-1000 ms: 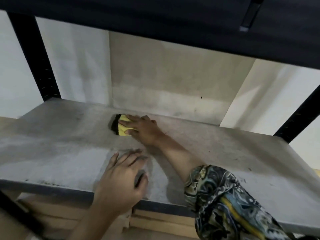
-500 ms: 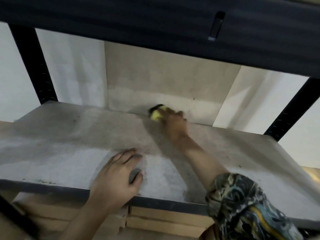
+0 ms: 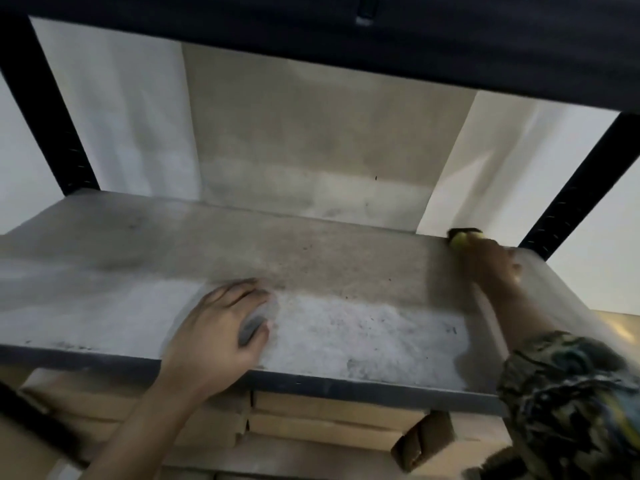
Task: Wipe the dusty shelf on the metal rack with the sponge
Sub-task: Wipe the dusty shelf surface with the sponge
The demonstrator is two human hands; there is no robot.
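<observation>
No writing can be read anywhere. The right hand [image 3: 491, 261], blurred, presses the yellow sponge [image 3: 462, 238] onto the shelf [image 3: 329, 258] at its far right corner, fingers laid over it; how tightly they curl I cannot tell. The left hand [image 3: 221, 327] rests spread, palm down, near the shelf's front edge. Flat cardboard boxes [image 3: 332, 420] are stacked beneath the shelf.
</observation>
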